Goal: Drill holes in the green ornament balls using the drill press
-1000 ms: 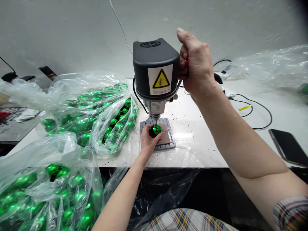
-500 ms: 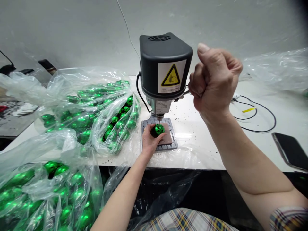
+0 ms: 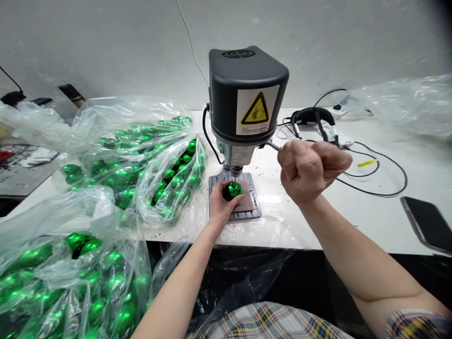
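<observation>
A black bench drill press [image 3: 249,94] with a yellow hand-warning label stands in the middle of the table. Under its bit, a shiny green bauble [image 3: 235,189] rests on a brown pad [image 3: 249,202] over the grey slotted base [image 3: 254,188]. My left hand [image 3: 222,202] is closed around the bauble's left and near side, thumb in front. The bit's tip meets the top of the bauble; how deep it goes I cannot tell. To the right of the drill head, my right hand [image 3: 312,169] is wrapped round the end of the metal feed lever [image 3: 273,145].
Clear plastic bags of green baubles [image 3: 169,174] lie on the left, another bag [image 3: 88,282] nearer me. A black-and-white headset [image 3: 314,117] with cables sits behind my right hand. A phone [image 3: 427,221] lies at the right edge. Dark shavings dot the white tabletop [image 3: 300,230].
My right hand has come down with the feed lever, and the drill chuck and bit sit slightly lower over the bauble. The headset behind it now shows. My left hand keeps its hold.
</observation>
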A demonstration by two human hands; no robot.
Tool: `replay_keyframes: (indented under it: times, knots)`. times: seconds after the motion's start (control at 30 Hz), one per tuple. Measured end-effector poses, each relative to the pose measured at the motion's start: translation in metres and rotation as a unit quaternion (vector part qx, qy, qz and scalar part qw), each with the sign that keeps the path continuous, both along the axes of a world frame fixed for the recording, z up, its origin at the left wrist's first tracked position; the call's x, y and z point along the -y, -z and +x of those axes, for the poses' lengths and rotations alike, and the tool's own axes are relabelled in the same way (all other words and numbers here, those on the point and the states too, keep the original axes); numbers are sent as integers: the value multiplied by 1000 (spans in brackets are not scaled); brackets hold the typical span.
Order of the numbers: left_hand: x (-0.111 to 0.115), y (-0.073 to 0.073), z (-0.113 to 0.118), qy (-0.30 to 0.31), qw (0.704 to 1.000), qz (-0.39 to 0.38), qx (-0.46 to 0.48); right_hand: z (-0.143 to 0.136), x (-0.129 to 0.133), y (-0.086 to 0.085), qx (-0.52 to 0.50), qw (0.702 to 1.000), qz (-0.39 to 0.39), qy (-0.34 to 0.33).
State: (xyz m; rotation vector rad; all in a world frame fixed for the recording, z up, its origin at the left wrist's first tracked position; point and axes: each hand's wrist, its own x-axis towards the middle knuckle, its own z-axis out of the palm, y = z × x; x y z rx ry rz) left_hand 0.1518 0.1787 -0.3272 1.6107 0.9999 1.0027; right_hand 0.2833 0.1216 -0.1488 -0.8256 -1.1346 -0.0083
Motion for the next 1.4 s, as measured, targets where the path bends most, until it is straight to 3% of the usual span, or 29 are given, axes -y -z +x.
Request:
replay_keyframes:
  times: [0.2, 0.33, 0.53, 0.67, 0.77, 0.9, 1.03, 1.1, 1.17, 1.23, 1.27, 1.33, 1.4]
  knots:
    - [1, -5, -1, 1, 1000, 8, -12, 8, -3, 15, 35, 998, 42, -16]
    - [1, -6, -2, -1, 1000, 4, -16, 9, -3, 19, 55, 998, 28, 3]
    - [1, -6, -1, -3, 1000, 13, -20, 13, -7, 25, 116, 986, 114, -30]
    - [3, -7, -1, -8, 1000, 16, -22, 11, -3, 24, 152, 980, 120, -50]
    - [2, -5, 1, -13, 999, 17, -26, 6, -8, 5, 68, 990, 115, -47]
    - [1, -10, 2, -18, 1000, 2, -5, 6, -29, -39, -65, 997, 40, -27]
    - [23, -38, -20, -81, 996, 17, -40, 10, -47, -69, -145, 985, -89, -30]
    - [44, -54, -40, -24, 994, 11, -109, 11, -51, -74, -164, 981, -97, -34]
    - [67, -64, -58, 139, 969, -13, -204, 10, -52, -74, -174, 982, -64, -41]
    - [91, -62, -69, 288, 906, -8, -310, 10, -54, -72, -180, 982, -40, -48]
    - [103, -58, -72, 327, 873, 16, -362, 9, -54, -72, -185, 981, -36, -48]
    - [124, -46, -73, 341, 821, 90, -449, 9, -54, -72, -192, 980, -34, -46]
    - [135, -36, -72, 336, 791, 165, -484, 9, -53, -71, -194, 980, -28, -44]
